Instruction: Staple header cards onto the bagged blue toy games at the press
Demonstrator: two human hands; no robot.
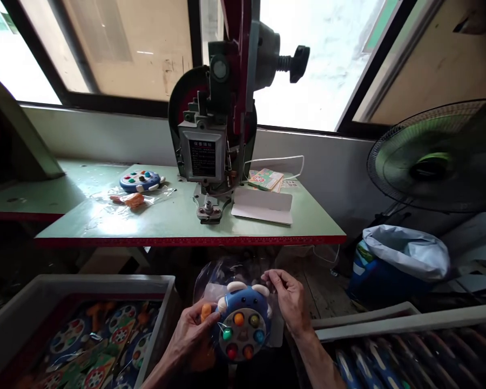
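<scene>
1. I had the toy below the table's front edge, between the two crates, its coloured knobs facing the camera.
2. My left hand was closed on the orange piece, with the thumb at the toy's left edge.
3. My right hand was in a narrow pinch on the clear bag, near the toy's upper right. The bag's film spread above and around the toy; I could not tell where its mouth lay.
4. The left crate's rim stood just beside my left forearm, with packed toys inside. The right crate's rim ran near my right forearm, with a row of blue items inside.
5. Above my hands, the table's red edge crossed the view. The machine stood over it, its foot near that edge.
6. On the table, bare green top lay between the second toy and the machine; the white tray sat just right of the foot.
7. Farther right, the sack stood below the fan, apart from my right hand.
</scene>
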